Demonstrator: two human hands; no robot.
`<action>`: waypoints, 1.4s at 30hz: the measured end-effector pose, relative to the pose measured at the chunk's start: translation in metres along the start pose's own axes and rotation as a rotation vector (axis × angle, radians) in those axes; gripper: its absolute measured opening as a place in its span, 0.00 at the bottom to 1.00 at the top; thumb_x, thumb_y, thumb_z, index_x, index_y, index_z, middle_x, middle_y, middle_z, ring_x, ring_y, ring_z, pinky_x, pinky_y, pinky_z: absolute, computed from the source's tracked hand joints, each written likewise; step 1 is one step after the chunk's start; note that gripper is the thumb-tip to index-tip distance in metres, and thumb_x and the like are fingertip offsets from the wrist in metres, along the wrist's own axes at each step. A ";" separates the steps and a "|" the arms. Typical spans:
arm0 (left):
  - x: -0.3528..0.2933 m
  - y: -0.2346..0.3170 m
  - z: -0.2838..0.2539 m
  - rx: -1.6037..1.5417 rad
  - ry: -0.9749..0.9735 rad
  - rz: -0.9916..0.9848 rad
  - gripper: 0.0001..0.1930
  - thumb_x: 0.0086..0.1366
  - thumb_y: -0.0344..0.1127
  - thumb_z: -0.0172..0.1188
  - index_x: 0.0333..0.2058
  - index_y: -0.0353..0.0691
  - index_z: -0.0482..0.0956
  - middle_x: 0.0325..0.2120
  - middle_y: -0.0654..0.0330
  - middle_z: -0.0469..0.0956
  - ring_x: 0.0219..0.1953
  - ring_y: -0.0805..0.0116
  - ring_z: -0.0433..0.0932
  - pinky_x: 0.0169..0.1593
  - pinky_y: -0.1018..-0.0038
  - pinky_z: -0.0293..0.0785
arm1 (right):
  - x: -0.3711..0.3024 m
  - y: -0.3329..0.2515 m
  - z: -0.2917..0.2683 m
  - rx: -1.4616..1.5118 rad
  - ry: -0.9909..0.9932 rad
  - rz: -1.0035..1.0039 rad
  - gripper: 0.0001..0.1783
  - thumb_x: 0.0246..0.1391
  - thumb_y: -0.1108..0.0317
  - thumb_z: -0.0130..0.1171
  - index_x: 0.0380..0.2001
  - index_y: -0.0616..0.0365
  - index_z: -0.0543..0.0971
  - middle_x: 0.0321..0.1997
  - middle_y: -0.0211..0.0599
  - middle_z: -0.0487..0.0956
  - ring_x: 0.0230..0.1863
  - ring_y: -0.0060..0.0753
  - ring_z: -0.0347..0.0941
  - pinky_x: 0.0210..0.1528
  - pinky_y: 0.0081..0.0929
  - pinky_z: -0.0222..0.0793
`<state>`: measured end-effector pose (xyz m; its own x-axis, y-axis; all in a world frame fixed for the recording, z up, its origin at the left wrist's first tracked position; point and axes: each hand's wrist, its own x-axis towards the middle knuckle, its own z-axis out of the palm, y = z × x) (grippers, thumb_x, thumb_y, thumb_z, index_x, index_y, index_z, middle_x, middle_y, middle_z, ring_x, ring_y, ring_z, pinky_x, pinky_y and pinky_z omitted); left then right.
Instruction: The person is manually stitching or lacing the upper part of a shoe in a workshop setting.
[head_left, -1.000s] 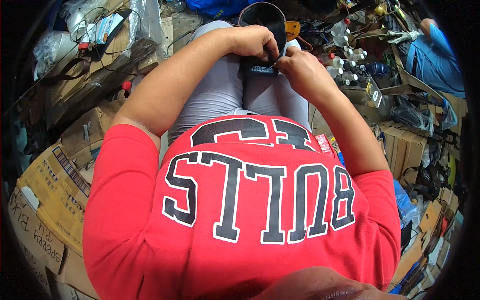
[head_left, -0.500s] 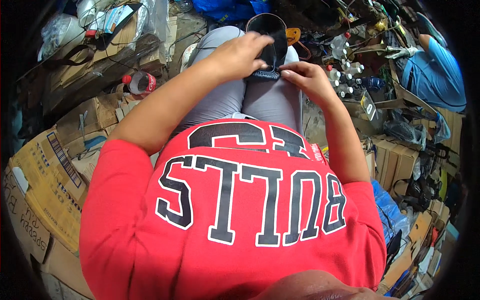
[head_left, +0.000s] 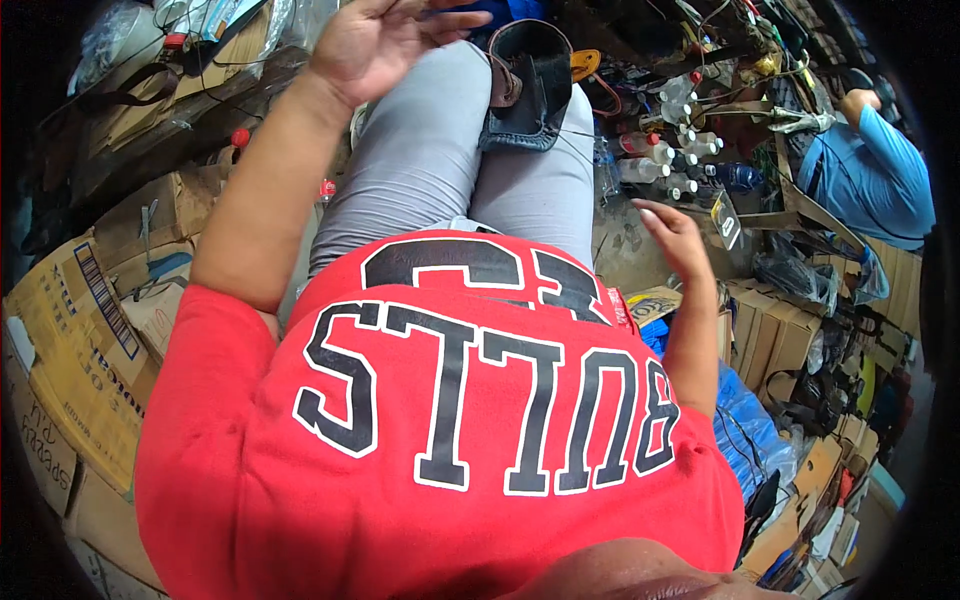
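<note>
A black leather piece (head_left: 530,105), shaped like a shoe upper with a brown-edged opening and stitching along its near edge, rests across my knees. Neither hand touches it. My left hand (head_left: 385,45) is raised beyond my left knee at the top edge, its visible fingers apart; part of it is cut off. Out to the right of my thigh is my right hand (head_left: 675,235), thumb and forefinger close together and pointing left. Whether a thin thread runs between them is too small to see.
Several plastic bottles (head_left: 645,170) stand right of my knees. Another person's blue-clothed arm (head_left: 875,170) shows at the far right. Flattened cardboard (head_left: 90,330) lies at the left, stacked cardboard (head_left: 770,335) at the right. An orange-yellow piece (head_left: 585,65) sits beside the black leather.
Both hands have left the black leather piece and spread apart: the left up and leftward, the right down and rightward. The leather piece stays on my knees.
</note>
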<state>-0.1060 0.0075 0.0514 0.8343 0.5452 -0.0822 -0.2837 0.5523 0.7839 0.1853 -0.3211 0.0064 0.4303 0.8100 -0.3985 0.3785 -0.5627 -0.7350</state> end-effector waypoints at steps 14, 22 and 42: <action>0.028 0.020 -0.103 0.474 0.485 0.065 0.16 0.68 0.45 0.45 0.30 0.40 0.76 0.31 0.54 0.79 0.30 0.66 0.77 0.40 0.66 0.74 | -0.033 0.066 -0.007 0.913 0.327 0.235 0.27 0.60 0.56 0.49 0.59 0.56 0.64 0.45 0.38 0.73 0.33 0.24 0.70 0.40 0.22 0.65; 0.054 -0.060 0.014 1.356 -0.361 0.472 0.15 0.53 0.39 0.64 0.36 0.39 0.76 0.37 0.57 0.74 0.44 0.61 0.74 0.46 0.68 0.70 | 0.047 -0.112 0.027 -0.171 0.149 -0.477 0.15 0.51 0.59 0.60 0.35 0.60 0.80 0.39 0.39 0.78 0.40 0.31 0.73 0.43 0.29 0.67; 0.086 -0.072 0.022 1.057 -0.552 -0.290 0.13 0.53 0.41 0.66 0.33 0.41 0.80 0.34 0.62 0.68 0.38 0.69 0.71 0.39 0.74 0.67 | 0.026 -0.134 0.043 -0.178 0.050 -0.446 0.06 0.51 0.72 0.59 0.34 0.57 0.81 0.24 0.32 0.70 0.26 0.22 0.66 0.29 0.21 0.63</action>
<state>-0.0032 0.0012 0.0017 0.9638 0.0053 -0.2665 0.2546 -0.3140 0.9146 0.1101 -0.2176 0.0710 0.2311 0.9723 -0.0359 0.6677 -0.1853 -0.7210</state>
